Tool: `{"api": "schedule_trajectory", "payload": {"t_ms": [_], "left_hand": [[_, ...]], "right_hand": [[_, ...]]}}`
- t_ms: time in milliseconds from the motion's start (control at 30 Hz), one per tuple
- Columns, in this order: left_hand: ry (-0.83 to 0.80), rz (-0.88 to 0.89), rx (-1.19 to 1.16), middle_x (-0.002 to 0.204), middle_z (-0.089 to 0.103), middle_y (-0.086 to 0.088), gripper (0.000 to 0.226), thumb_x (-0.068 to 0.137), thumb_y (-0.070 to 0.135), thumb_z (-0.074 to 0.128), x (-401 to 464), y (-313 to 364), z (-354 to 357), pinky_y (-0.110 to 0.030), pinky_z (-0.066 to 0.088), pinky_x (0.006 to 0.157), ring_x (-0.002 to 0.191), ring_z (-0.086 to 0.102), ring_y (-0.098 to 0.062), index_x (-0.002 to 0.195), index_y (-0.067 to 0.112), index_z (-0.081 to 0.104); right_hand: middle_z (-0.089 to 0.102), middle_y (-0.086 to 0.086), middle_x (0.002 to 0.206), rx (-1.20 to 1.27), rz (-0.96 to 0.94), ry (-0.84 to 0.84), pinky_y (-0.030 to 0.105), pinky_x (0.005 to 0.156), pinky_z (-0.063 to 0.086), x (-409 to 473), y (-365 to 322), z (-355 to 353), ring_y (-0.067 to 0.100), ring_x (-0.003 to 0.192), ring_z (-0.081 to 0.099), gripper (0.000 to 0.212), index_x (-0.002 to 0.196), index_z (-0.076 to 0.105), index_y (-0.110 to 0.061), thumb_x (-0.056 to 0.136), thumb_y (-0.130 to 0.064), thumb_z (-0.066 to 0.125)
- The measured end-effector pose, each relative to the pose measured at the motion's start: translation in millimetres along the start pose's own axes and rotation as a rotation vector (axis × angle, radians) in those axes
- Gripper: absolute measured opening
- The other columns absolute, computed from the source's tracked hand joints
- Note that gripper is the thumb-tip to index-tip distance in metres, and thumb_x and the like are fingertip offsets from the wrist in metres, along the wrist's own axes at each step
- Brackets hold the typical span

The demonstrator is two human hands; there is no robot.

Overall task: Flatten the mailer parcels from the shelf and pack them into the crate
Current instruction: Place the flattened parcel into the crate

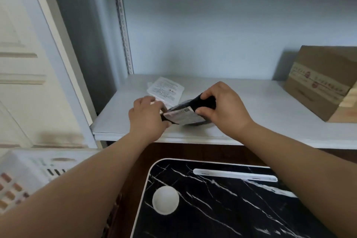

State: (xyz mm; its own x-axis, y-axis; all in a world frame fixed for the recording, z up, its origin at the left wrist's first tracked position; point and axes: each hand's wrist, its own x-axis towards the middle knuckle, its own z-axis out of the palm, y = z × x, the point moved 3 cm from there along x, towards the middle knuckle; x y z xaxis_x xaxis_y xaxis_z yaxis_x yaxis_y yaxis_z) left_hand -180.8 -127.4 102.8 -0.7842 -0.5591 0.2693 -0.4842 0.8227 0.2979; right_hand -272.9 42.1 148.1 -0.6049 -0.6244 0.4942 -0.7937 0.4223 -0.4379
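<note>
1. On the white shelf point(251, 102), in the head view, a dark mailer parcel point(186, 115) with a pale printed label is held just above the board near its front edge. The left hand point(147, 115) pinches its near end; the right hand point(222, 106) curls round its far, black end.
2. To flatten it well, I judge both hands should press it down on the board and smooth outward from the label.
3. The mailer looks like thin, glossy, crumpled film. Behind it lie white printed sheets point(166, 89); a stiff brown carton point(318, 81) stands well apart on the right.
4. The pale slotted plastic crate point(25, 177) sits lower left, beside a black marbled table point(222, 208).
</note>
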Motion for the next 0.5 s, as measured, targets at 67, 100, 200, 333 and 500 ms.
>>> {"api": "schedule_trajectory", "payload": {"t_ms": [67, 100, 200, 333, 500], "left_hand": [[-0.016, -0.025, -0.203, 0.119, 0.056, -0.002, 0.027, 0.08, 0.035, 0.072, -22, 3, -15, -0.035, 0.041, 0.091, 0.115, 0.048, -0.025, 0.103, 0.023, 0.063], [-0.046, -0.063, -0.383, 0.11, 0.061, -0.003, 0.024, 0.081, 0.029, 0.072, -33, 4, -19, -0.032, 0.045, 0.083, 0.106, 0.054, -0.024, 0.1, 0.019, 0.063], [-0.191, -0.295, -1.073, 0.103, 0.065, -0.009, 0.026, 0.08, 0.009, 0.074, -70, 9, -27, -0.031, 0.056, 0.076, 0.093, 0.064, -0.025, 0.101, 0.011, 0.06], [-0.335, -0.527, -1.466, 0.103, 0.071, -0.011, 0.028, 0.086, 0.014, 0.068, -115, 22, -19, -0.034, 0.058, 0.061, 0.082, 0.07, -0.02, 0.111, 0.012, 0.058], [-0.472, -0.677, -1.381, 0.097, 0.074, -0.01, 0.023, 0.09, 0.024, 0.063, -143, 34, 19, -0.05, 0.053, 0.089, 0.096, 0.069, -0.029, 0.107, 0.008, 0.066]], "right_hand": [[0.04, -0.005, 0.106, 0.011, 0.012, 0.021, 0.01, 0.076, 0.03, -15, -20, -20, 0.008, 0.089, 0.045, 0.033, 0.11, 0.057, -0.01, 0.082, -0.015, 0.073], [0.039, -0.004, 0.108, 0.016, 0.022, 0.036, 0.009, 0.076, 0.029, -21, -26, -28, 0.007, 0.089, 0.044, 0.032, 0.112, 0.056, -0.01, 0.083, -0.012, 0.071], [0.036, -0.004, 0.109, 0.049, 0.074, 0.064, 0.007, 0.075, 0.028, -43, -40, -49, 0.007, 0.089, 0.043, 0.03, 0.112, 0.054, -0.01, 0.085, -0.006, 0.066], [0.04, -0.002, 0.109, 0.202, 0.265, 0.095, 0.006, 0.077, 0.028, -80, -33, -53, 0.007, 0.091, 0.043, 0.028, 0.107, 0.054, -0.013, 0.084, -0.006, 0.067], [0.052, 0.006, 0.119, 0.385, 0.562, 0.071, 0.028, 0.097, 0.043, -126, 7, -27, 0.019, 0.107, 0.055, 0.039, 0.113, 0.057, -0.016, 0.08, -0.016, 0.076]]}}
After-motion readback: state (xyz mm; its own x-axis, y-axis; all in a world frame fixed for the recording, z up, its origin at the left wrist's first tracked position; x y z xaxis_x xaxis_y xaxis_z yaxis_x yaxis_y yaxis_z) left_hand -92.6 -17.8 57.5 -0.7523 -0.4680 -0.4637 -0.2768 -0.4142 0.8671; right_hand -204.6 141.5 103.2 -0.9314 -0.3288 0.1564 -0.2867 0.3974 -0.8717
